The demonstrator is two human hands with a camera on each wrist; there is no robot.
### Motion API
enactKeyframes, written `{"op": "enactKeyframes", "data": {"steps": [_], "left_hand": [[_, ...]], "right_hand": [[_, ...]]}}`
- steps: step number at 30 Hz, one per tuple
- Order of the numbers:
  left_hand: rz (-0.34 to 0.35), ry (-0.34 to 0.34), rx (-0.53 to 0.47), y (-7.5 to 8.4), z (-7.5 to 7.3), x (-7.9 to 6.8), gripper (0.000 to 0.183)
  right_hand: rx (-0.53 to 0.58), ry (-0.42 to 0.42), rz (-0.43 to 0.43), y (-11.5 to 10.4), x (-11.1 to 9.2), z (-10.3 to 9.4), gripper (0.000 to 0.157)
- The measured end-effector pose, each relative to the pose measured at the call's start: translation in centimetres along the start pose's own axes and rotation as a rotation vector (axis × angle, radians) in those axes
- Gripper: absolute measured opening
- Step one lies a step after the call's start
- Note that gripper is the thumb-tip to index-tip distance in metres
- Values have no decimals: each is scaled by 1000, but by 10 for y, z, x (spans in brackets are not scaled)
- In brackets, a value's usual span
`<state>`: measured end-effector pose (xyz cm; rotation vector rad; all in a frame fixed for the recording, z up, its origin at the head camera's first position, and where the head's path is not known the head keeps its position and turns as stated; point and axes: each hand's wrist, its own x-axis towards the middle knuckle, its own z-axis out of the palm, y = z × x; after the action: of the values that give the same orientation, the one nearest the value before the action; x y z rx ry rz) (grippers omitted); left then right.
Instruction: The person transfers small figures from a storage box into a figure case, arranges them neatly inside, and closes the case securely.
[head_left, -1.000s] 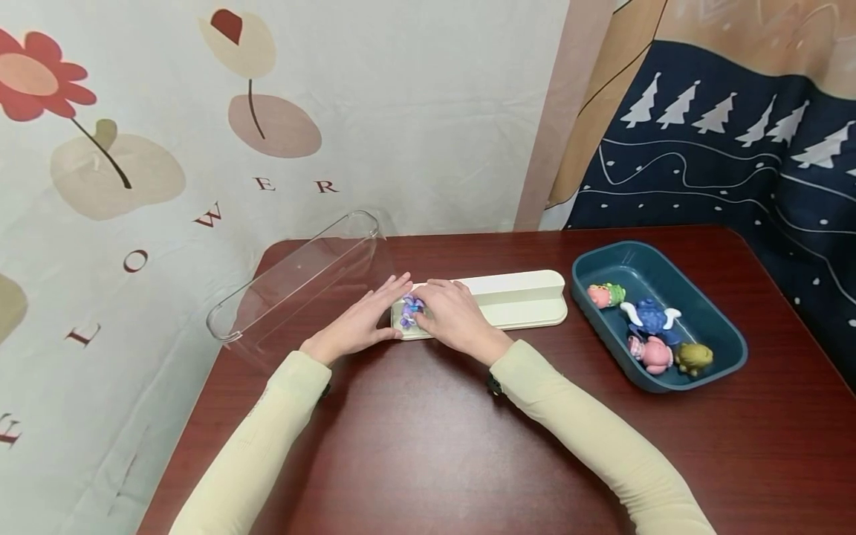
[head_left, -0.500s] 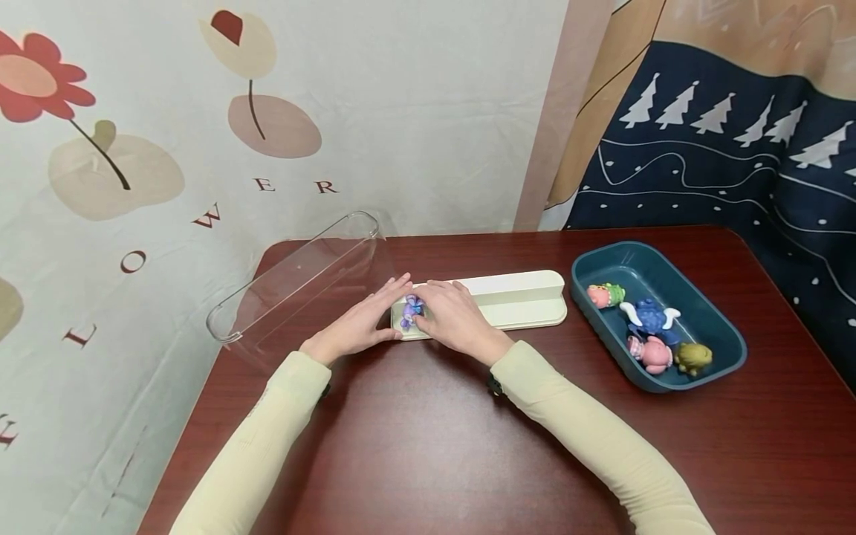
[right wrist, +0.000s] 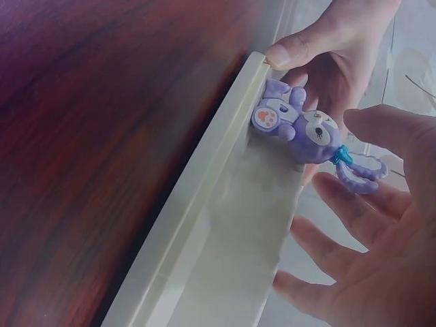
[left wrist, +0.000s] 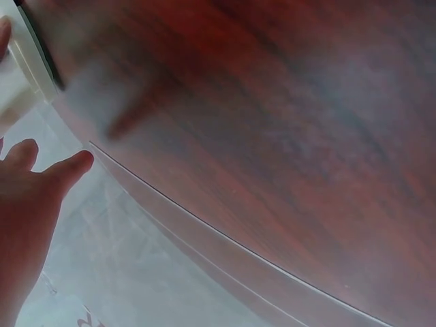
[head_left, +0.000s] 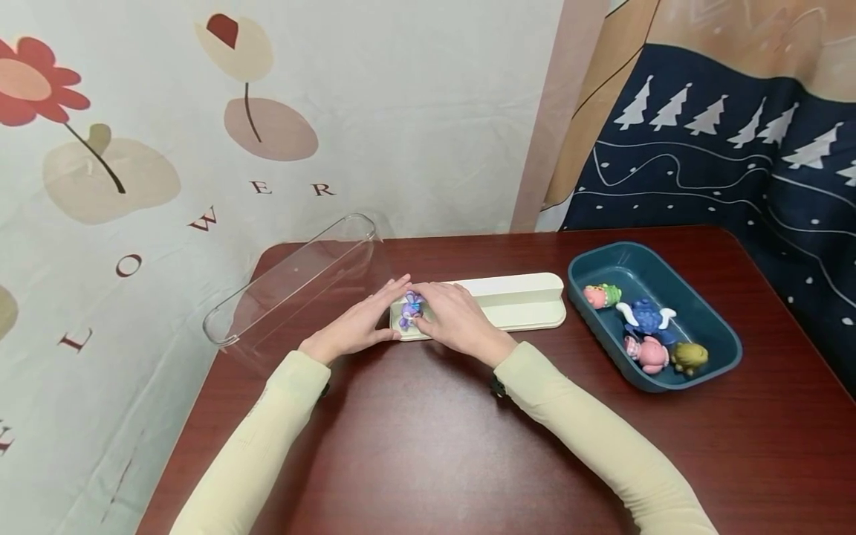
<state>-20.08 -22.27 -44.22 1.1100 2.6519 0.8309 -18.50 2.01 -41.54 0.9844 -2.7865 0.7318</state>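
A small purple rabbit figurine (right wrist: pixel 317 133) with a teal bow sits at the left end of a cream stepped base (head_left: pixel 524 301). My left hand (head_left: pixel 357 323) spans that end, fingers extended at the back. Its thumb (right wrist: pixel 289 51) touches the base's front corner in the right wrist view. Around the figurine's other side is my right hand (head_left: pixel 458 316), fingers spread and loosely bent. In the right wrist view a gap shows between its thumb (right wrist: pixel 381 122) and the rabbit's head. Part of the base is hidden under the right hand in the head view.
A clear plastic cover (head_left: pixel 294 279) lies slanted at the back left, by the wall. To the right stands a dark teal basin (head_left: pixel 718 319) holding several figurines, among them a blue one (head_left: pixel 645 318) and an olive one (head_left: pixel 689 358). All stand on a reddish-brown table (head_left: pixel 414 446).
The head view has shifted slightly. Both hands stay around the base's left end, and the rabbit figurine between them has shifted a little, its ears showing more plainly now.
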Motion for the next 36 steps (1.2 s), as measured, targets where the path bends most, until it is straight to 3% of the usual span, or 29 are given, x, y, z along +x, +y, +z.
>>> {"op": "enactKeyframes", "data": {"steps": [7, 14, 26, 36], "left_hand": [[5, -3, 7, 0, 0, 2, 88], [-10, -5, 21, -2, 1, 2, 88], [-33, -12, 33, -2, 2, 1, 89], [-42, -18, 43, -2, 2, 3, 88]], "right_hand": [[52, 0, 8, 1, -4, -11, 58], [45, 3, 36, 3, -22, -42, 58], [2, 39, 104, 26, -77, -106, 59], [20, 91, 286, 58, -129, -142, 56]]}}
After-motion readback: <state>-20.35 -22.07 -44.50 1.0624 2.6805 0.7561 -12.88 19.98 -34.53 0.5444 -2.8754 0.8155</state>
